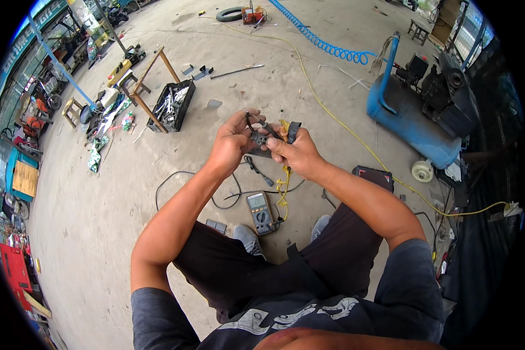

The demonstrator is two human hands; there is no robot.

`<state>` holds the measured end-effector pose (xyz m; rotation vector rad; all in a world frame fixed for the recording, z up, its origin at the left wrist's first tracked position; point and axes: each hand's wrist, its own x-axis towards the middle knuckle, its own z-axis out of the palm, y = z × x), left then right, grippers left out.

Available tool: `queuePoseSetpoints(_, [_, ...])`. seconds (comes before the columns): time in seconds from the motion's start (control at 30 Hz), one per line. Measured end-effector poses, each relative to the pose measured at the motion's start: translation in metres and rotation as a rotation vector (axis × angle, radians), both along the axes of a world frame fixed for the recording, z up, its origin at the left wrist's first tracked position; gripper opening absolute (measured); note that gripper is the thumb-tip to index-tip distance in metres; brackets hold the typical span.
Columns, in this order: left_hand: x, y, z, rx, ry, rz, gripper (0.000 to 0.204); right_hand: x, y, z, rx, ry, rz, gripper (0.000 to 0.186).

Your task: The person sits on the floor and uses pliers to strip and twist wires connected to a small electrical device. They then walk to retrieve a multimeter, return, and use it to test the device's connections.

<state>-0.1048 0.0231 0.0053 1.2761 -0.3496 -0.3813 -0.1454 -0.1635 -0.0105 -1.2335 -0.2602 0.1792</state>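
My left hand (232, 144) and my right hand (297, 153) meet in front of me, fingers closed on a small dark part (261, 140) with a short black wire. Its exact kind is too small to make out. Tucked in my right hand are a black block and an orange-yellow piece (284, 130), perhaps a meter probe or clip. Beneath, on the concrete floor, a grey and orange multimeter (261, 213) lies face up between my shoes. Its yellow lead (283, 192) rises toward my right hand. A black cord with a connector (265, 177) rests below my hands.
At upper left stands a black crate (175, 105) of metal tools beside a wooden frame (157, 70). A blue air compressor (414, 122) stands at right, with a coiled blue hose (326, 44). A yellow hose (338, 119) crosses the floor. A loop of black cable (157, 192) lies left of the multimeter.
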Motion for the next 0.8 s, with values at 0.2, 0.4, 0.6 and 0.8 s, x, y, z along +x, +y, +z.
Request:
queuePoseSetpoints(0.2, [-0.01, 0.0, 0.006, 0.167, -0.175, -0.049, 0.053, 0.004, -0.005, -0.006, -0.034, -0.035, 0.024, 0.035])
queuePoseSetpoints(0.4, [-0.009, -0.002, 0.003, 0.329, -0.338, 0.038, 0.047, 0.003, -0.004, -0.008, -0.014, -0.041, 0.022, 0.031])
queuePoseSetpoints(0.6, [-0.003, 0.001, -0.007, 0.435, -0.463, 0.106, 0.039, 0.003, -0.002, -0.009, -0.068, -0.092, 0.008, 0.03])
queuePoseSetpoints(0.8, [-0.003, 0.001, -0.009, 0.385, -0.532, 0.139, 0.039, 0.0, -0.003, -0.004, -0.249, -0.149, -0.043, 0.026])
